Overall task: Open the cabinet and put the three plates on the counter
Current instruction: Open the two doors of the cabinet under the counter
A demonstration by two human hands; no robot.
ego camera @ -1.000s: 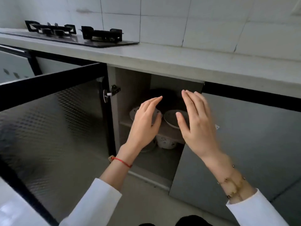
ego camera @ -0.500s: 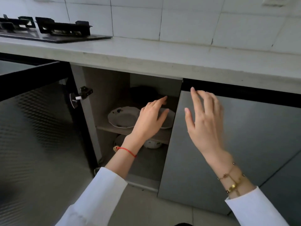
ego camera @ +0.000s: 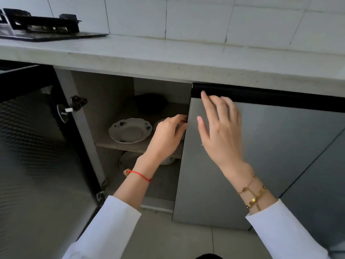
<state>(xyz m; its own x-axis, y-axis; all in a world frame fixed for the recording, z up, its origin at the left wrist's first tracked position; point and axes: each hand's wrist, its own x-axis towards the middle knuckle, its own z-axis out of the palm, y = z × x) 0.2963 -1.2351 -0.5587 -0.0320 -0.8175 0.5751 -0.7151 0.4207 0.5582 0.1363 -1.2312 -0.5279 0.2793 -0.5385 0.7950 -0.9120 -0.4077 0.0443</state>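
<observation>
The cabinet's left door [ego camera: 37, 156] stands swung open. On the upper shelf lies a white plate with blue flowers [ego camera: 130, 130]. Right of it is a second plate [ego camera: 158, 122], mostly covered by my left hand [ego camera: 166, 135], whose fingers curl over its rim with the thumb below. Those fingertips reach the edge of the shut grey right door [ego camera: 280, 156]. My right hand [ego camera: 220, 128] hovers in front of that door with its fingers straight and spread, just below the black handle strip [ego camera: 270, 98]. A third plate [ego camera: 127, 159] shows on the lower shelf. The counter [ego camera: 186, 58] is above.
A black gas hob [ego camera: 43, 27] sits at the counter's far left. A dark round object [ego camera: 149, 103] stands at the back of the upper shelf, and a white bowl [ego camera: 169, 161] sits on the lower shelf. The wall behind is white tile.
My left hand has gone deeper into the cabinet and curled over the second plate. My right hand has shifted right, in front of the shut door. The view has panned right.
</observation>
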